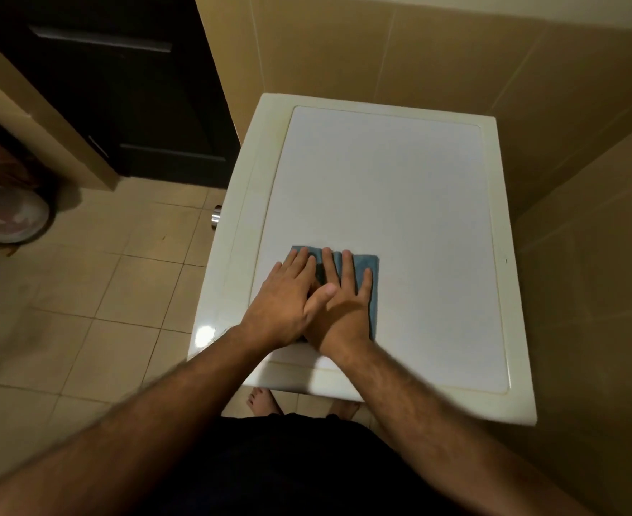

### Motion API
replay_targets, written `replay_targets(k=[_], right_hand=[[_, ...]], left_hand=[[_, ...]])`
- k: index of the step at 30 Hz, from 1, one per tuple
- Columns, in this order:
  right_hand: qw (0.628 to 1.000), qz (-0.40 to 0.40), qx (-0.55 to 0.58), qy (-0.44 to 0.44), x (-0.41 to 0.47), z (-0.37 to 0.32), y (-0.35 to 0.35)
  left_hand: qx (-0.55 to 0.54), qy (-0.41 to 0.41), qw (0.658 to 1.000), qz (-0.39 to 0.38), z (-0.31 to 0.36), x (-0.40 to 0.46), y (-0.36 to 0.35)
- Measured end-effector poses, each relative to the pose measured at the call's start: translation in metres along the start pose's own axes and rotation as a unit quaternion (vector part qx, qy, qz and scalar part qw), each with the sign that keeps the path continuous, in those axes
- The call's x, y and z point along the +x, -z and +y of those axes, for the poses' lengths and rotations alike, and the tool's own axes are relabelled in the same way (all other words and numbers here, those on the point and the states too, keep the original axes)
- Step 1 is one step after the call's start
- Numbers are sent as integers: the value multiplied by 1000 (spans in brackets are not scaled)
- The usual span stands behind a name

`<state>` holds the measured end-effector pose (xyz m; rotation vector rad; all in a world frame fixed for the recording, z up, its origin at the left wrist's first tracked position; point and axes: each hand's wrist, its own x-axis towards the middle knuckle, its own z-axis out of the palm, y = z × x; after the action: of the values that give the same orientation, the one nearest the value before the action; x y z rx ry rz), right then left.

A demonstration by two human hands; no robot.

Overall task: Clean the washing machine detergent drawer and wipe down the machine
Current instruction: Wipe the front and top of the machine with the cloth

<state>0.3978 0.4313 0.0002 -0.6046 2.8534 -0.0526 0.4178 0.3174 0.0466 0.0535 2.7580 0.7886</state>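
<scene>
My left hand [288,303] and right hand [340,307], fingers spread flat, press a folded blue cloth [366,266] near the front-left edge of the smooth white washing machine top [400,188].

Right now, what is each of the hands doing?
Left hand: open, pressed flat on the blue cloth.
Right hand: open, flat on the same cloth, partly under the left.

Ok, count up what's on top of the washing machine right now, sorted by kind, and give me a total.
Folded blue cleaning cloth, lying flat on the white washing machine top: 1
Bare hands pressing flat on that cloth, left hand overlapping right hand: 2
Total: 3
</scene>
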Motion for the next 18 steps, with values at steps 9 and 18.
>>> replay_targets(k=[9,18], right_hand=[[1000,-8,14,-7,19,28,11],[1000,-13,5,-12,24,54,15]], left_hand=[[1,3,1000,-7,18,12,-6],[4,-11,1000,-18,35,25,-14]])
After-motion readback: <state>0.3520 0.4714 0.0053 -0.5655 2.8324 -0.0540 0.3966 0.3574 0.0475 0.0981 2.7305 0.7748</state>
